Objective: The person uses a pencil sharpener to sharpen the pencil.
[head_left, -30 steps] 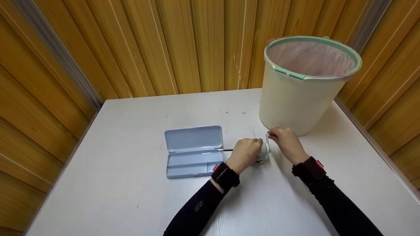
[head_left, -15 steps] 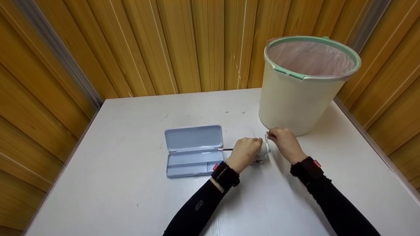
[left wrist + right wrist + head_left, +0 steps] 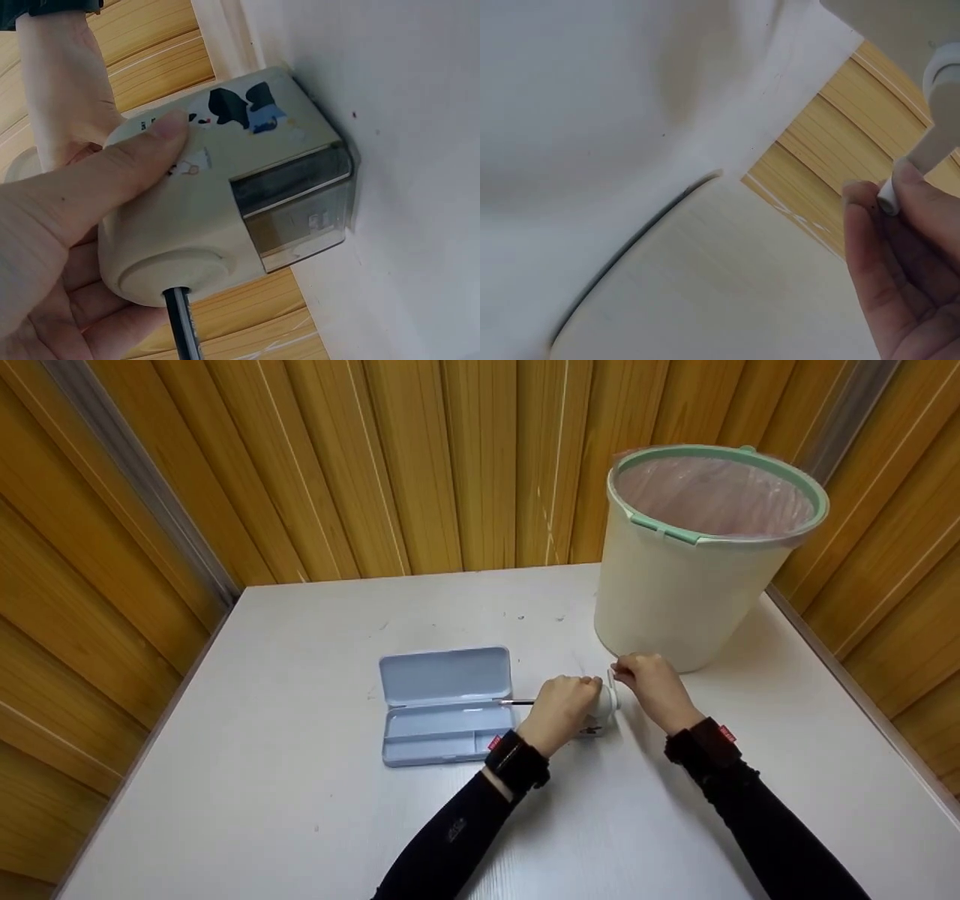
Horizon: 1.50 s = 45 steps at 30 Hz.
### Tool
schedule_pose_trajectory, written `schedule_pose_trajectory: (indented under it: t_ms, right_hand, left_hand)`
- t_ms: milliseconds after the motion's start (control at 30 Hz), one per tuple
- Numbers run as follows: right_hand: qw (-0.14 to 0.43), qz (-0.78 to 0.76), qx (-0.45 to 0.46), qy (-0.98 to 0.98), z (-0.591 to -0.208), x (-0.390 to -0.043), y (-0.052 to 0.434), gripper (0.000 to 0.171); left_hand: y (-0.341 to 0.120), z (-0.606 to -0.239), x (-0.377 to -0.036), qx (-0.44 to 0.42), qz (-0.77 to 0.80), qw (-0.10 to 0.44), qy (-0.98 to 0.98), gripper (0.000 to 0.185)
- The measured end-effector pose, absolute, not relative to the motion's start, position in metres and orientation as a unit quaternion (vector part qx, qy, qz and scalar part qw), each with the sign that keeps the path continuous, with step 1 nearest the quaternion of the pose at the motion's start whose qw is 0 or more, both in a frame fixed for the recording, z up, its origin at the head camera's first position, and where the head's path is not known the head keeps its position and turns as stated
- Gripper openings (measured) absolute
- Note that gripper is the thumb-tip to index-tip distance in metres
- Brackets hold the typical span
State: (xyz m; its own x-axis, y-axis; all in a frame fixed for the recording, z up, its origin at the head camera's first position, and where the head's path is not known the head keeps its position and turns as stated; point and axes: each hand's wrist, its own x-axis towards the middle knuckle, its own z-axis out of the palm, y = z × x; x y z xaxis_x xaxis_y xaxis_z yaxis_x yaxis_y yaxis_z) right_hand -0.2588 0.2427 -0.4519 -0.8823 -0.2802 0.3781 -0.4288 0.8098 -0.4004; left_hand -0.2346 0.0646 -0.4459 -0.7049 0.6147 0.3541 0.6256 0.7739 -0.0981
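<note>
The left hand (image 3: pixel 564 703) is wrapping around a cream pencil sharpener (image 3: pixel 602 706) sitting on the white table (image 3: pixel 300 810), thumb lying across its top and fingers curled behind the body, and the left wrist view is giving us the close look: a cow sticker on the side, a smoky clear shavings drawer (image 3: pixel 296 206) against the table, and a dark pencil (image 3: pixel 180 324) sticking out of the round front face. In the head view that pencil (image 3: pixel 517 702) is pointing off to the left, toward the open pale blue pencil case (image 3: pixel 444 705) lying just beside the hand, lid flat on the table. On the other side, the right hand (image 3: pixel 651 684) is pinching the white crank handle (image 3: pixel 919 161) of the sharpener between fingertips and thumb, as the right wrist view is showing. Right behind the hands, a cream bin (image 3: pixel 675 600) with a green rim and a pinkish liner is standing near the table's far right corner, wooden panelling all around.
</note>
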Motion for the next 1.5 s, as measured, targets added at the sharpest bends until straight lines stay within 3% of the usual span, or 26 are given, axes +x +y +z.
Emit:
schedule_pose_trajectory:
  t_ms: [333, 567, 900, 1500]
  right_hand:
    - [0.103, 0.254, 0.185, -0.944, -0.45, -0.267, 0.241, 0.006]
    - [0.075, 0.224, 0.228, -0.945, -0.463, -0.263, 0.243, 0.004]
    - [0.088, 0.227, 0.248, -0.938, -0.464, -0.259, 0.244, 0.019]
    - [0.054, 0.233, 0.245, -0.94, -0.47, -0.245, 0.247, 0.016]
  left_hand:
    - [0.064, -0.446, -0.233, -0.335, -0.02, 0.181, -0.924, 0.036]
    - [0.065, -0.446, -0.228, -0.336, -0.028, 0.189, -0.922, 0.038]
    - [0.067, -0.447, -0.226, -0.324, -0.031, 0.181, -0.928, 0.044]
    - [0.065, -0.446, -0.224, -0.315, -0.051, 0.177, -0.931, 0.044]
